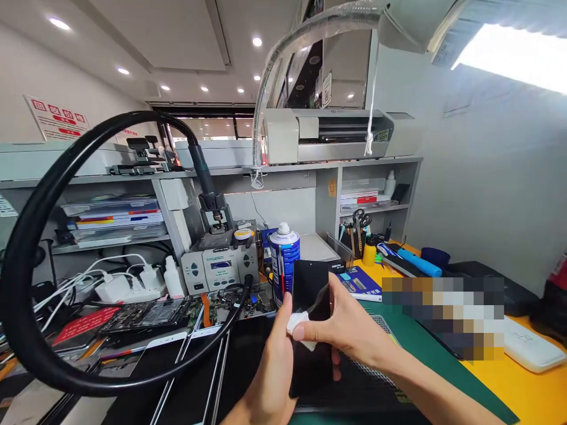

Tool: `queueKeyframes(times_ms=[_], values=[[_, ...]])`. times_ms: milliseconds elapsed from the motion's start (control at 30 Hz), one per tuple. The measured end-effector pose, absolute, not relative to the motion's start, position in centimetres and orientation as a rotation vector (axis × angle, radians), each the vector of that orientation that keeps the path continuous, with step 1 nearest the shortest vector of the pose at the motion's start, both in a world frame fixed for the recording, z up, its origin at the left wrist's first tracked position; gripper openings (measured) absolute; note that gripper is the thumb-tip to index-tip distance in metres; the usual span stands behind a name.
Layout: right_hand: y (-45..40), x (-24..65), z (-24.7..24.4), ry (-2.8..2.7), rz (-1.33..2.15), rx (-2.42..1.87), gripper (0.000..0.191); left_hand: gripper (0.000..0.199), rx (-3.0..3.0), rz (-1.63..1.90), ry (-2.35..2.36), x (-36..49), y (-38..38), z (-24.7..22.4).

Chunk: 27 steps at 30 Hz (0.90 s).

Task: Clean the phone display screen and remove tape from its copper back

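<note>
Looping out closest to the camera, a thick black hose [73, 383] runs from the rework station [217, 268] round to its handpiece [207, 177], which stands parked in a cradle, apparently so that the hot end sits off the counter [538, 386].

Right of the loop, the black phone-shaped panel [312, 369] is held up off the counter, roughly upright, between both hands; whether it is a whole phone or only a screen cannot be told. The left hand [274, 354] cradles its left edge, thumb raised along the side, a grip that likely steadies the glass against pressure. The right hand [352, 319] reaches across from the right edge, its thumb pinching a white wad [302, 327] against the front; the fingers behind are partly hidden.

Dark screens [146, 378] lie in a row to the left, seemingly to free the green mat [447, 381]. Behind the panel stands a blue spray can [278, 260], probably kept within easy reach.
</note>
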State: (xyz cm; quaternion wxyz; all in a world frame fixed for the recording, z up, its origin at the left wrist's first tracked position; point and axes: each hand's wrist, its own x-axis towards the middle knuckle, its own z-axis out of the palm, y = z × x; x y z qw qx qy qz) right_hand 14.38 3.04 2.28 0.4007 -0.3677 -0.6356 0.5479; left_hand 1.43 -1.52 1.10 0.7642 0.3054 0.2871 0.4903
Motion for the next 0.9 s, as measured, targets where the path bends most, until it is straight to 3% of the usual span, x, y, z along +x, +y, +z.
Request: queueKeyframes(times_ms=[200, 467, 600, 700, 900], values=[[4.6, 15.5, 3.4, -1.334, 1.124, -1.053, 0.068, 0.078, 0.755, 0.986, 0.78, 2.3, -2.1, 1.0], [2.2, 14.9, 2.7, -1.545, 1.497, -0.894, 0.069, 0.075, 0.708, 1.006, 0.739, 1.9, -2.3, 1.8], [2.9, 14.9, 3.2, -1.404, 1.337, -0.889, 0.045, 0.072, 0.845, 1.044, 0.802, 2.0, -2.2, 0.6], [3.2, 15.0, 3.4, -1.347, 1.326, -0.903, 0.037, 0.075, 0.881, 1.028, 0.863, 2.6, -2.3, -0.4], [2.4, 14.7, 2.0, -1.312, 1.48, -0.961, 0.048, 0.071, 1.113, 1.128, 0.995, 3.7, -3.0, -0.7]])
